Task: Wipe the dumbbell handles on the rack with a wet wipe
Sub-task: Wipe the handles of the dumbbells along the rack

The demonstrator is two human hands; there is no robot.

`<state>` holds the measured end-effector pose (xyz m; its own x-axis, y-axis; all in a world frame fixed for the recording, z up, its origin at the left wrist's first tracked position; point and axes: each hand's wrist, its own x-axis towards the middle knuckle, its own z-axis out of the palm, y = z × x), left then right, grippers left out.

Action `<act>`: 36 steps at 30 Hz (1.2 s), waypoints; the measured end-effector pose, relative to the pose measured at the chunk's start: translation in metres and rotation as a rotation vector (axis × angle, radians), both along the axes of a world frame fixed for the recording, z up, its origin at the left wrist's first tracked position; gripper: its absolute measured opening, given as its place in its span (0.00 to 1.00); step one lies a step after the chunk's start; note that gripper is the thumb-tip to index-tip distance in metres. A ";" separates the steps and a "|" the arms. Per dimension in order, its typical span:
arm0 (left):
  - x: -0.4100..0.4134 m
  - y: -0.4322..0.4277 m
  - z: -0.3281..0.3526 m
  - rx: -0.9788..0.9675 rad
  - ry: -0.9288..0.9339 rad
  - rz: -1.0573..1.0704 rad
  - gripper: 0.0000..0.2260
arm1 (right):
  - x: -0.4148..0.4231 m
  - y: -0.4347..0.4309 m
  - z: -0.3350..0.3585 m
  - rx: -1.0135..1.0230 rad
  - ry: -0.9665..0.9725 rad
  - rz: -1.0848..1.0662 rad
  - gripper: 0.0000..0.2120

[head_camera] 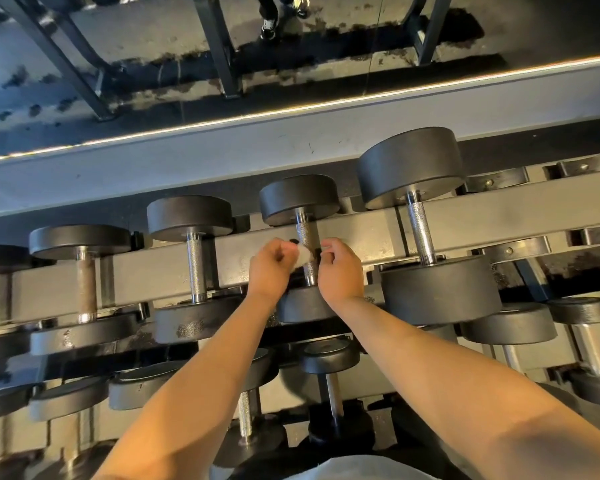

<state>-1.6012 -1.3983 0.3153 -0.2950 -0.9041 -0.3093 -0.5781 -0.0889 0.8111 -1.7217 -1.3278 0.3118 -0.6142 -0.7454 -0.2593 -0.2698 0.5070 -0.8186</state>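
Person stands over the dumbbell rack [361, 233], both bare arms reaching down to the top tier. Left hand [271, 268] has fingers curled, pinching a small white wet wipe [303, 255] against the left side of a knurled metal handle [307, 237]. That handle belongs to the third dumbbell [300, 199] from the left among the fully visible ones on the top row, black round heads at both ends. Right hand [338, 271] sits just beside the same handle on its right side, fingers curled in toward the bar; cannot tell whether they actually grip the bar or the far end of the wipe. The two hands are close together, the handle between them.

Neighbours on the top tier: a bigger dumbbell [411, 164] to the right with a bright handle, a mid one [191, 216] to the left, and further left one with a brownish, rusty-looking handle [86, 282]. Empty saddles [510, 251] at the right end of the rack. Lower tiers hold smaller dumbbells [329, 358], partly hidden behind the forearms. Behind the rack, a grey ledge [291, 143] and a mirror [187, 64] above it with a lit strip along its lower edge.
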 end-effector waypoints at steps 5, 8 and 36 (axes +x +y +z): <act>-0.041 -0.019 0.004 0.010 0.254 0.425 0.04 | 0.000 0.000 0.000 -0.016 -0.016 -0.016 0.14; -0.061 -0.019 -0.010 0.014 0.204 0.311 0.04 | 0.000 0.000 0.000 -0.014 -0.020 -0.029 0.14; -0.023 0.000 -0.009 0.001 0.031 -0.083 0.07 | -0.003 -0.001 0.000 -0.045 -0.016 0.000 0.13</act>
<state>-1.6245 -1.3987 0.3067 -0.3783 -0.8758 -0.2998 -0.5580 -0.0427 0.8288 -1.7252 -1.3285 0.3114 -0.6106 -0.7561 -0.2355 -0.2563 0.4701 -0.8446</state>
